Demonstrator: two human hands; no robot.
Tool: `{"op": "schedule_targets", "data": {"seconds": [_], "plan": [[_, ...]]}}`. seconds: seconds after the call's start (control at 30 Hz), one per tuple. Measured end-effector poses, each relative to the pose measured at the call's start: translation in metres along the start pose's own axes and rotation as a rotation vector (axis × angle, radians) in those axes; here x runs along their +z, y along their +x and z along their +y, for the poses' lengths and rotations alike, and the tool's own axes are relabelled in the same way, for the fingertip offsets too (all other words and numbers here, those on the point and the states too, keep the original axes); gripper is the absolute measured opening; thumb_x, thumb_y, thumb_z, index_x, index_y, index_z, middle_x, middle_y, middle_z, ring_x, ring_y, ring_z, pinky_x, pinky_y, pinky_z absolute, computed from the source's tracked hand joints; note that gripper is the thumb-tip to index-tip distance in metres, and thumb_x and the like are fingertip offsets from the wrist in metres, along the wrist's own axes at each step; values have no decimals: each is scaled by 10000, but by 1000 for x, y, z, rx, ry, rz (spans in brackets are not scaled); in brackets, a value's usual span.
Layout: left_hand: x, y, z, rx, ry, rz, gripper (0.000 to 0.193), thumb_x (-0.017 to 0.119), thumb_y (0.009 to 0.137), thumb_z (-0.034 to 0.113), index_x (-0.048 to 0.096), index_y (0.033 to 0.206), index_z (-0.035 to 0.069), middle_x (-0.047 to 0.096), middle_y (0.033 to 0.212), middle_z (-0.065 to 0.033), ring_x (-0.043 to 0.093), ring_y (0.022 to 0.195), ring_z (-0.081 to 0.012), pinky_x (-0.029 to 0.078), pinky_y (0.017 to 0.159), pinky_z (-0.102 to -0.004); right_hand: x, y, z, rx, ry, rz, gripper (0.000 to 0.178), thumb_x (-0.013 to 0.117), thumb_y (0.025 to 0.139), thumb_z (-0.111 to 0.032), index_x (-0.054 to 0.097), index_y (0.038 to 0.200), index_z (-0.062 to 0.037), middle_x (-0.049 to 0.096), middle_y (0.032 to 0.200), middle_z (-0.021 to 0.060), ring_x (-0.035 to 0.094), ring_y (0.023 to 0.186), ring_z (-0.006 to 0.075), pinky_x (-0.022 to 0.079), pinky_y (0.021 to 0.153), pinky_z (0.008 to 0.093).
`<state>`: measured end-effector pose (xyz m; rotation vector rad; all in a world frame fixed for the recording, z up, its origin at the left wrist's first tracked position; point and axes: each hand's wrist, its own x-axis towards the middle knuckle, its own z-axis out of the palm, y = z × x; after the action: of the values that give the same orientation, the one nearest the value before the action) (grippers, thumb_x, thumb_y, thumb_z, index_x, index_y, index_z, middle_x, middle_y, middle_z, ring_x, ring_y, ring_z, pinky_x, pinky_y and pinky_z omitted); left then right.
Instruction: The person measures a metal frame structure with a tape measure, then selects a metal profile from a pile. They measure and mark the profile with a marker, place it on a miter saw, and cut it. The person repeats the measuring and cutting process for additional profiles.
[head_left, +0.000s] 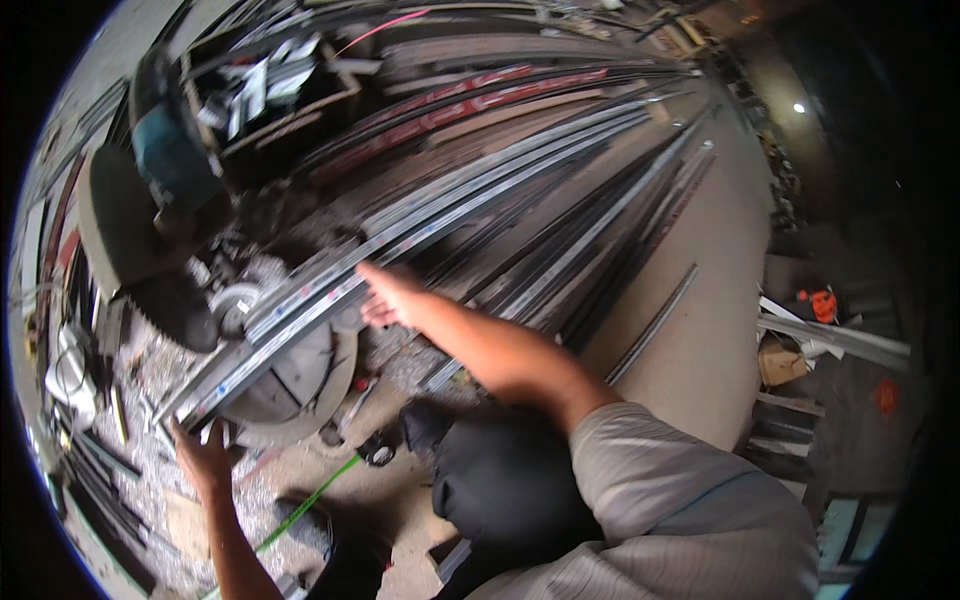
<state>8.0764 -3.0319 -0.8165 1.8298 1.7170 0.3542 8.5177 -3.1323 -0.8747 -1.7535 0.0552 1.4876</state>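
Note:
Long metal profiles (305, 322) lie slantwise across the round table (290, 385) of a miter saw. My left hand (203, 460) grips their near-left end, its thumb and fingers on either side. My right hand (392, 300) is at the near edge of the profiles, farther along to the right. Its fingers look stretched and apart, slightly smeared by motion; how firmly they touch is unclear. Beyond the profiles rises the saw's toothed blade (178, 312), under a pale guard (115, 215) and a teal motor housing (175, 150).
A bin (275, 137) of metal offcuts stands behind the saw. Bundles of long profiles (600, 215) fan out toward the far right. Shavings (150, 370) cover the floor around the saw. A tape measure (377, 450) with a green strip lies near my knee.

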Motion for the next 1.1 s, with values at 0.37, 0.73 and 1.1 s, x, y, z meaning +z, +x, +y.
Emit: {"op": "schedule_targets", "data": {"seconds": [0.37,0.73,1.1], "plan": [[9,14,-29,68,328,-17,845,787,931,293,381,1515,-163,586,1403,-365,588,1323,-463,473,1109,-480,3,-3,8,-73,110,-25,606,718,966,-554,657,1129,26,664,846,242,668,599,303,539,424,404],[-7,8,-23,176,264,-106,651,777,921,150,517,1458,-111,637,1371,-322,621,1279,-447,475,1091,-472,4,-12,5,-51,31,-21,672,706,935,-646,675,1158,-12,707,825,179,698,598,239,588,470,358],[-24,0,24,276,507,-167,355,810,856,266,676,1130,85,702,1029,-212,668,1008,-435,511,862,-534,-19,-20,4,80,17,29,688,793,873,-623,587,1107,-9,750,862,166,749,700,250,629,615,368]]}}
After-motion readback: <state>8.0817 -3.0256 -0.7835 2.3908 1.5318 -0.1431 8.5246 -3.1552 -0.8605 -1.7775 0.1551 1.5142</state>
